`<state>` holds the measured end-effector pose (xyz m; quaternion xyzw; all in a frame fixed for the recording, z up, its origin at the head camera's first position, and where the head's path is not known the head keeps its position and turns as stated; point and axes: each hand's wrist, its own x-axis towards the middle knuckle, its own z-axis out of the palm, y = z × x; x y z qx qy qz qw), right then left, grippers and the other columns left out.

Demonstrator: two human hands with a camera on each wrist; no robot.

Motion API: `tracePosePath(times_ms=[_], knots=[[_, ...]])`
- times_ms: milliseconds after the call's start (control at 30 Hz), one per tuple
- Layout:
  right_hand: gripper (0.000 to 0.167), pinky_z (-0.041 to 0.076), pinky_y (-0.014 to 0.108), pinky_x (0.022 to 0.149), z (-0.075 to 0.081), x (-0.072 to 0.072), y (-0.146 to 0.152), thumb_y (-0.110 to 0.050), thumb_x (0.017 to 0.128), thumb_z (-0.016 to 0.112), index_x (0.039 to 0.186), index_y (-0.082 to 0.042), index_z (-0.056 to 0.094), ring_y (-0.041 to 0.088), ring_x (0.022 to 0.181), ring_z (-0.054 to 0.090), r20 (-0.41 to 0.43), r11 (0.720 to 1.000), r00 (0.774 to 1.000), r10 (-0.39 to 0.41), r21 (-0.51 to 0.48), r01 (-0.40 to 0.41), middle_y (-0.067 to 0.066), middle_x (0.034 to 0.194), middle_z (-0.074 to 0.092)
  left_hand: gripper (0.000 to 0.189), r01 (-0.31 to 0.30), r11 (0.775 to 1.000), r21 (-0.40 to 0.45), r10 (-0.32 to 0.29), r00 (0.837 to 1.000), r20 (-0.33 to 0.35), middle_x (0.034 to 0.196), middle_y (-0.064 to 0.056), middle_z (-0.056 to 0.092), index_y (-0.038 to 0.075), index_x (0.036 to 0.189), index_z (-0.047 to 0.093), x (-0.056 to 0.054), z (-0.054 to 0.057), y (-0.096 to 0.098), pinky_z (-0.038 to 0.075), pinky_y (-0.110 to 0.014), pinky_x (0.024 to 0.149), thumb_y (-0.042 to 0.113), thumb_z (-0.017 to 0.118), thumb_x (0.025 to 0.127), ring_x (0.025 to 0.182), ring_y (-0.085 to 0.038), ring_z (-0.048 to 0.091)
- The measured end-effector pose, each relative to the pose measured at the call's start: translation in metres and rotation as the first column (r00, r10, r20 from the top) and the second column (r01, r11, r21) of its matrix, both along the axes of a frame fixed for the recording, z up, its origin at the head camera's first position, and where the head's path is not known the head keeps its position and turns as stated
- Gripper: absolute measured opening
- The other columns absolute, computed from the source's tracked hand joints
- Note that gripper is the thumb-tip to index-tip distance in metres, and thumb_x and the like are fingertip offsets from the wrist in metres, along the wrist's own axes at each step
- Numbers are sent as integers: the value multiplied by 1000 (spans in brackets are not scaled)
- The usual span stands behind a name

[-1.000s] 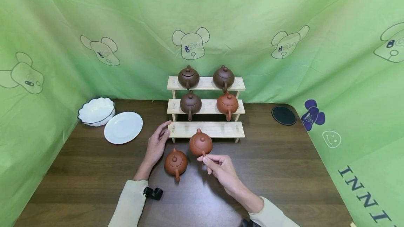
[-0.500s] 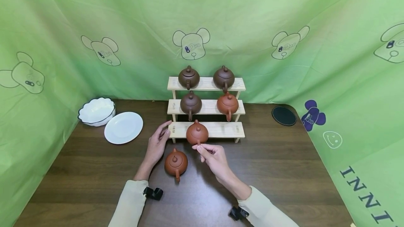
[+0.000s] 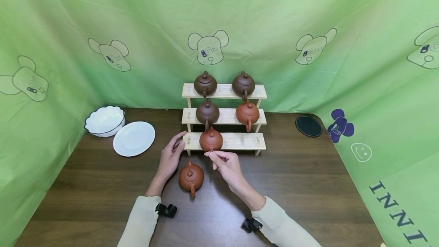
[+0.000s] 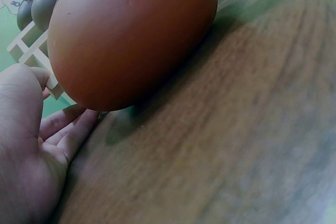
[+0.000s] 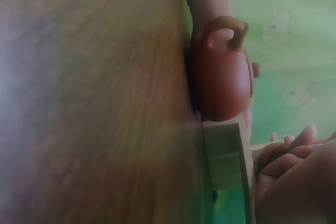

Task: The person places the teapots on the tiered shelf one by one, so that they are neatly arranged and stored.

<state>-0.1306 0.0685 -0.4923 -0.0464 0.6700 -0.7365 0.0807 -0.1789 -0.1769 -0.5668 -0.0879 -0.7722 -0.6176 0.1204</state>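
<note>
My right hand (image 3: 228, 167) pinches the handle of a reddish-brown clay teapot (image 3: 211, 138) at the left part of the bottom tier of a wooden stepped rack (image 3: 240, 140). Whether its base touches the board cannot be told. In the right wrist view the right hand (image 5: 302, 177) hides most of that pot. My left hand (image 3: 170, 157) touches the left end of the bottom tier with extended fingers. A second reddish-brown teapot (image 3: 191, 177) stands on the table just right of the left wrist, handle towards me; it looms large in the left wrist view.
Two dark brown teapots (image 3: 205, 84) stand on the top tier. The middle tier bears a dark brown teapot (image 3: 207, 113) and an orange-red teapot (image 3: 247, 113). At left lie a scalloped white bowl (image 3: 105, 121) and a white plate (image 3: 134, 139); a black oval coaster (image 3: 308, 125) lies at right.
My right hand has carried the pinched teapot forward and slightly left, from in front of the rack to the bottom tier. The left hand and the other teapots have stayed put.
</note>
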Motion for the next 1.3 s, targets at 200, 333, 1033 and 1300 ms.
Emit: tracePosePath(times_ms=[200,333,1033,1300], knots=[[23,25,18,51,2,-3,-4,-8,110,69,118,11,80,4,55,39,20,1000,1000,-17,-12,17,-4,64,56,40,-3,1000,0,3,998,56,149,-13,71,20,155,66,1,6,2,54,-17,105,31,61,116,134,-15,68],[23,25,18,51,3,-4,-3,-7,111,68,119,11,80,4,56,41,22,1000,1000,-7,1,7,-4,65,57,40,1,1000,3,-1,997,72,149,-12,71,23,155,66,-3,-2,-1,54,-17,105,32,62,116,135,-17,68],[26,29,16,47,1,-8,11,-6,102,78,121,11,79,3,59,50,91,1000,996,-2,22,0,-3,71,64,39,4,1000,14,-4,1000,-14,147,-15,71,18,154,68,-2,1,2,56,-20,104,28,63,116,133,-16,69],[23,31,17,51,0,-3,24,-4,100,80,119,9,80,2,58,43,28,999,1000,-9,39,8,-7,69,58,40,9,1000,2,-9,1000,-22,150,-14,70,18,155,66,-2,-1,1,57,-20,103,30,61,117,133,-14,69]])
